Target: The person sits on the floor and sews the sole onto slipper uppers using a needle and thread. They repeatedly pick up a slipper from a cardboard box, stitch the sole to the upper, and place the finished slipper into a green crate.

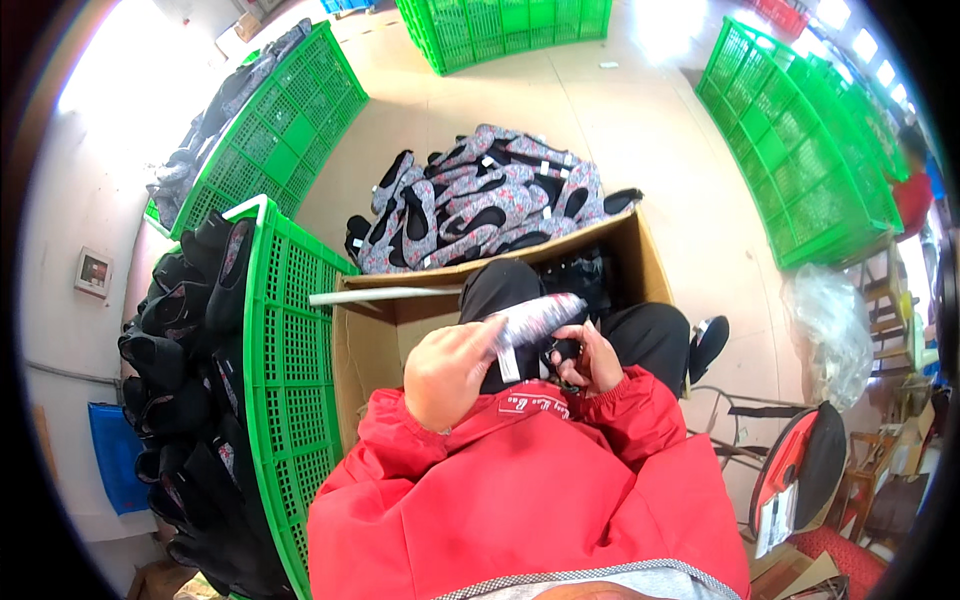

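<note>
Left hand (447, 370) clamped on a patterned shoe (535, 318), white tag (508, 363) hanging just below the grip. Right hand (590, 358) pinched closed on the shoe's dark end, beside that grip. Shoe looked light, soft, bendy; best held mid-body. Open cardboard box (375, 345) sat just beyond the hands, a pile of matching shoes (480, 200) on the floor past it. Green crate (285, 380) of dark shoes crowded the left.

Open brown cardboard box (640, 262) at centre, by the person's knees. White paper tag (508, 364) hangs off the patterned shoe (540, 318). Small white square wall panel (93, 272) far left, dark screen.
</note>
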`<state>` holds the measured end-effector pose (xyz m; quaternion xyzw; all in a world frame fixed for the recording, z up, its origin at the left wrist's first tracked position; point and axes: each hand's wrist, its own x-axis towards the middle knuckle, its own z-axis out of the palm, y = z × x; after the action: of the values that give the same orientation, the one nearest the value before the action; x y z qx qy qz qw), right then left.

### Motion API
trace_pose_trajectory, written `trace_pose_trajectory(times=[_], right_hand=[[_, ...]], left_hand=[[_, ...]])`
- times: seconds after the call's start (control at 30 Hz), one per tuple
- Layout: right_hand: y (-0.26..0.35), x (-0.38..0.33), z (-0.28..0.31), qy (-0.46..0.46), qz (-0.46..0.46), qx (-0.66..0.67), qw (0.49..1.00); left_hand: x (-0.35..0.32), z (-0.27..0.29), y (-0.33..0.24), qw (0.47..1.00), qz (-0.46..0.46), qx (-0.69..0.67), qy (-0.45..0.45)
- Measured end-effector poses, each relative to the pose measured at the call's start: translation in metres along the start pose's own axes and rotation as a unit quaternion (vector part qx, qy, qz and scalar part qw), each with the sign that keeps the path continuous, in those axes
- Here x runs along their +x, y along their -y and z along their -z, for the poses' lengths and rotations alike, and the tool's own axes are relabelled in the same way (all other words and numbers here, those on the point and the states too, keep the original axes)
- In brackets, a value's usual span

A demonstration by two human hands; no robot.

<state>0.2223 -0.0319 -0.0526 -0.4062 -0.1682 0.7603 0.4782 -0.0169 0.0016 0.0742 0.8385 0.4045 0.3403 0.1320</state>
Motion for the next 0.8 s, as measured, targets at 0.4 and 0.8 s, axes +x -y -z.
trace_pose_trajectory(times=[0.4, 0.8], right_hand=[[0.055, -0.05, 0.031, -0.069, 0.117, -0.03, 0.99], [0.056, -0.087, 0.046, -0.244, 0.363, -0.254, 0.862]], left_hand=[[0.035, -0.057, -0.024, 0.954, -0.291, 0.059, 0.043], [0.029, -0.165, -0.041, 0.703, 0.341, -0.586, 0.217]])
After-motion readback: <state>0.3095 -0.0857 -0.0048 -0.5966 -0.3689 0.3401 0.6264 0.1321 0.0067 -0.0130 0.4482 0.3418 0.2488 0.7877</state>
